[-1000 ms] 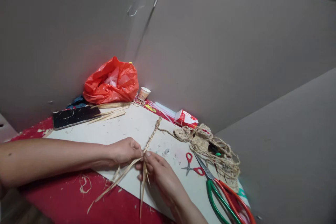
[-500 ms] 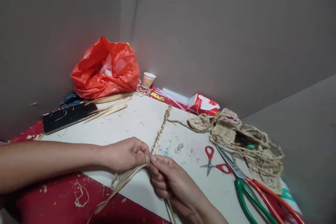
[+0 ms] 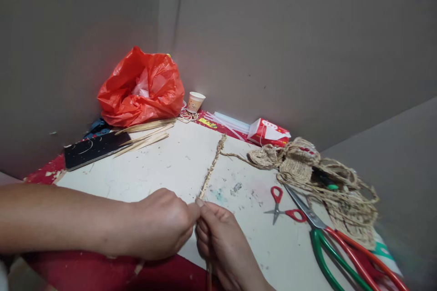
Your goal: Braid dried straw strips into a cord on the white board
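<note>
A thin braided straw cord (image 3: 211, 168) runs down the white board from a thicker knotted end to my fingers. My right hand (image 3: 223, 241) is closed, its thumb and forefinger pinching the cord's near end. Loose straw strands (image 3: 209, 275) hang below that palm. My left hand (image 3: 167, 220) is closed with its back turned up, knuckles against the right fingertips. The straw strand it gripped a moment earlier is hidden behind it. To the right lie small red-handled scissors (image 3: 276, 211), opened, and large shears (image 3: 317, 223) with green and red handles.
A coarse twine bundle (image 3: 297, 168) lies on the right. At the back are a red plastic bag (image 3: 143, 91), a paper cup (image 3: 195, 102), plastic straws (image 3: 230, 122) and a red tissue pack (image 3: 268, 132). A black phone (image 3: 92, 150) and dry straw strips (image 3: 146, 138) lie left.
My left hand has rolled over, back upward, and come nearer, hiding the long strands that trailed from it. My right hand keeps its pinch. The view has shifted slightly.
</note>
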`<state>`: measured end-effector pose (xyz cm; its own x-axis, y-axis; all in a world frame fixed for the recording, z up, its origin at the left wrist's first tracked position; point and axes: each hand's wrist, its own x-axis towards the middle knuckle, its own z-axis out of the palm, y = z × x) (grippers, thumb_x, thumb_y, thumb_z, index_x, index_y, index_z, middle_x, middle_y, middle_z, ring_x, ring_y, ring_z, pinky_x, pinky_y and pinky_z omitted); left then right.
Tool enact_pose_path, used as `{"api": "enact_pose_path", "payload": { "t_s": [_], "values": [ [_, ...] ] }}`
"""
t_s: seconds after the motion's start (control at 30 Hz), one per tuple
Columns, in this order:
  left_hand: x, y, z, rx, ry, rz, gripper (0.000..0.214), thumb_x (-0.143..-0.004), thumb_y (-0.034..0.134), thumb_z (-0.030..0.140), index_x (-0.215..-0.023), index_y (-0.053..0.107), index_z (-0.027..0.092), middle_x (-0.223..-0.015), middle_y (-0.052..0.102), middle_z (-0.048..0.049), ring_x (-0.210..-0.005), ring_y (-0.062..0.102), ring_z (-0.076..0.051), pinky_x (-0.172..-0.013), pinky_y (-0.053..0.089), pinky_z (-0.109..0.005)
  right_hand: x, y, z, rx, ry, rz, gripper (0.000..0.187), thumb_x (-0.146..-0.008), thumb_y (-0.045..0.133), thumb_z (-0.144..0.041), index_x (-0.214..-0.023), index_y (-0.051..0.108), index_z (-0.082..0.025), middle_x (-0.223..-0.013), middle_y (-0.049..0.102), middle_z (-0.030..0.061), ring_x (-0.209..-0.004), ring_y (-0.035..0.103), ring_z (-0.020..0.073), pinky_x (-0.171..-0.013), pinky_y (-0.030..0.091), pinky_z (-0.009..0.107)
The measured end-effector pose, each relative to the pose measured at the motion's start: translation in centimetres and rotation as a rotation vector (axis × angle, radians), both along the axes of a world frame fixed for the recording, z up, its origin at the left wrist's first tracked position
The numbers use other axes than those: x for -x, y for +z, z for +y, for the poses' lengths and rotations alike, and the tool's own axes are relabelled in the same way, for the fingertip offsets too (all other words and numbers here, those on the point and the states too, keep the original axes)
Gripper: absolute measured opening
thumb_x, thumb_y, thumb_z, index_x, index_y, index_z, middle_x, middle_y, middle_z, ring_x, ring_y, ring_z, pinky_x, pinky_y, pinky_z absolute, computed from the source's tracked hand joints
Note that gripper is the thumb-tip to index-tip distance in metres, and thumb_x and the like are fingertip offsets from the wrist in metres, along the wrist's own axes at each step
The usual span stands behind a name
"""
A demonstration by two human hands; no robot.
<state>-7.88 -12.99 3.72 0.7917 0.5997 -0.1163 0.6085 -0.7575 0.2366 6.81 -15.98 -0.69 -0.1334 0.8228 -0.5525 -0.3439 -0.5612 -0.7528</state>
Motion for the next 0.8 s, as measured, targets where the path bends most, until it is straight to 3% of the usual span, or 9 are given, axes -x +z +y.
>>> {"api": "enact_pose_path", "payload": {
  "t_s": [0.13, 0.2, 0.33, 0.43, 0.5, 0.53, 0.67, 0.73, 0.8],
  "values": [
    [-0.1, -1.4, -1.7, -0.363, -0.224, 0.087, 0.025, -0.075, 0.049, 0.012, -0.097, 0.059, 0.007, -0.08, 0.062, -0.011, -0.056, 0.057, -0.02, -0.042, 0.031, -0.029, 0.2, -0.3, -0.4, -0.045, 0.015, 0.044, 0.04, -0.073, 0.067, -0.047, -0.06, 0.047, -0.016, -0.042, 0.03, -0.0109, -0.038, 0.015, 0.0019, -0.036, 0.008, 0.018],
    [0.5, -1.0, -2.4, -0.341, -0.273, 0.117, 0.021, -0.074, 0.054, 0.014, -0.092, 0.061, 0.008, -0.077, 0.061, -0.0102, -0.056, 0.057, -0.02, -0.042, 0.032, -0.028, 0.2, -0.6, -0.5, -0.057, 0.021, 0.038, 0.033, -0.077, 0.065, -0.044, -0.067, 0.053, -0.015, -0.041, 0.029, -0.0113, -0.037, 0.015, 0.0024, -0.036, 0.008, 0.018],
    [2.4, 2.0, -2.4, 0.176, -0.214, 0.033, 0.004, -0.075, 0.057, 0.018, -0.073, 0.061, 0.017, -0.057, 0.057, -0.0001, -0.044, 0.046, -0.012, -0.044, 0.032, -0.024, -0.1, -0.7, -0.4, -0.032, 0.033, 0.05, 0.031, -0.079, 0.064, -0.044, -0.07, 0.054, -0.016, -0.039, 0.021, -0.014, -0.036, 0.009, 0.0024, -0.035, 0.005, 0.018],
    [2.8, 3.3, -0.4, 0.361, 0.126, -0.25, 0.02, -0.084, 0.045, 0.021, -0.071, 0.061, 0.018, -0.062, 0.06, 0.0009, -0.052, 0.048, -0.009, -0.054, 0.036, -0.021, -0.5, -0.2, -0.1, -0.027, 0.055, 0.078, 0.033, -0.075, 0.067, -0.045, -0.069, 0.053, -0.015, -0.04, 0.023, -0.0138, -0.036, 0.011, 0.0019, -0.035, 0.007, 0.017],
    [2.4, 2.7, 1.3, 0.39, 0.35, -0.524, 0.02, -0.084, 0.045, 0.026, -0.086, 0.062, 0.016, -0.078, 0.063, -0.0013, -0.069, 0.054, -0.011, -0.065, 0.039, -0.021, -0.7, 0.2, 0.1, -0.037, 0.069, 0.081, 0.034, -0.074, 0.068, -0.045, -0.069, 0.054, -0.015, -0.04, 0.024, -0.0137, -0.037, 0.011, 0.0018, -0.035, 0.008, 0.017],
    [1.9, 2.0, 2.0, 0.51, 0.409, -0.618, 0.023, -0.084, 0.046, 0.029, -0.094, 0.061, 0.015, -0.082, 0.063, -0.0016, -0.073, 0.054, -0.012, -0.068, 0.039, -0.022, -0.7, 0.3, 0.1, -0.042, 0.076, 0.081, 0.034, -0.074, 0.069, -0.045, -0.069, 0.054, -0.015, -0.04, 0.024, -0.0137, -0.037, 0.011, 0.0019, -0.035, 0.008, 0.016],
    [-0.1, -0.9, 3.4, 1.23, 0.418, -0.637, 0.02, -0.08, 0.044, 0.03, -0.077, 0.056, 0.014, -0.057, 0.051, 0.0028, -0.05, 0.044, -0.009, -0.054, 0.036, -0.022, -0.9, 0.4, 0.4, -0.053, 0.133, 0.082, 0.035, -0.074, 0.068, -0.046, -0.068, 0.053, -0.016, -0.04, 0.025, -0.0134, -0.036, 0.011, 0.0021, -0.035, 0.008, 0.017],
    [-0.7, -1.6, 3.5, 1.306, 0.411, -0.603, 0.019, -0.077, 0.044, 0.027, -0.065, 0.053, 0.015, -0.046, 0.039, 0.0064, -0.041, 0.03, -0.007, -0.046, 0.027, -0.021, -1.3, 0.5, 0.6, -0.049, 0.174, 0.07, 0.035, -0.075, 0.067, -0.047, -0.067, 0.052, -0.016, -0.04, 0.025, -0.013, -0.036, 0.011, 0.0025, -0.035, 0.009, 0.017],
    [-0.8, -1.7, 3.7, 1.221, 0.372, -0.612, 0.02, -0.076, 0.046, 0.025, -0.062, 0.056, 0.014, -0.044, 0.034, 0.0072, -0.042, 0.024, -0.006, -0.045, 0.022, -0.022, -1.9, 0.7, 1.0, -0.042, 0.237, 0.031, 0.034, -0.077, 0.064, -0.046, -0.067, 0.052, -0.016, -0.04, 0.024, -0.0129, -0.036, 0.011, 0.0032, -0.036, 0.009, 0.018]
  ]
}}
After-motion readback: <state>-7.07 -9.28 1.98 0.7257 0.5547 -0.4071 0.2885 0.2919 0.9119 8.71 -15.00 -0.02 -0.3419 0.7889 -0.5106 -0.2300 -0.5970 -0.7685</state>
